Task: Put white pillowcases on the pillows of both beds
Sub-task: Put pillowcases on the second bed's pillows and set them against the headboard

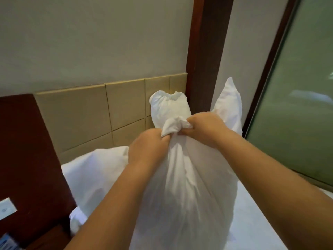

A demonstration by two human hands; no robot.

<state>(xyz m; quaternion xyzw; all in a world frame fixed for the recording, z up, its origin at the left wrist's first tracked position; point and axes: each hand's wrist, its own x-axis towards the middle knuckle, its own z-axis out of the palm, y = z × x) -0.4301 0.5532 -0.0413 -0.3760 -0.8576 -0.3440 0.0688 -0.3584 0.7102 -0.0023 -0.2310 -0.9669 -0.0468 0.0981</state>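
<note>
A white pillowcase [187, 186] with a pillow bulging inside it stands upright in front of me over the bed. My left hand [147, 147] and my right hand [205, 129] are both clenched on the bunched cloth near its top, close together. Loose cloth sticks up above my fists, with one floppy end [167, 105] on the left and a pointed corner [228, 100] on the right. A second white pillow [95, 174] lies on the bed to the left, against the headboard.
A beige padded headboard [90, 112] runs along the wall. Dark wood panelling [23, 150] and a nightstand stand at the left. A dark wood post [207, 51] and a frosted glass panel [297, 105] rise on the right. The white bedsheet [255, 222] shows at lower right.
</note>
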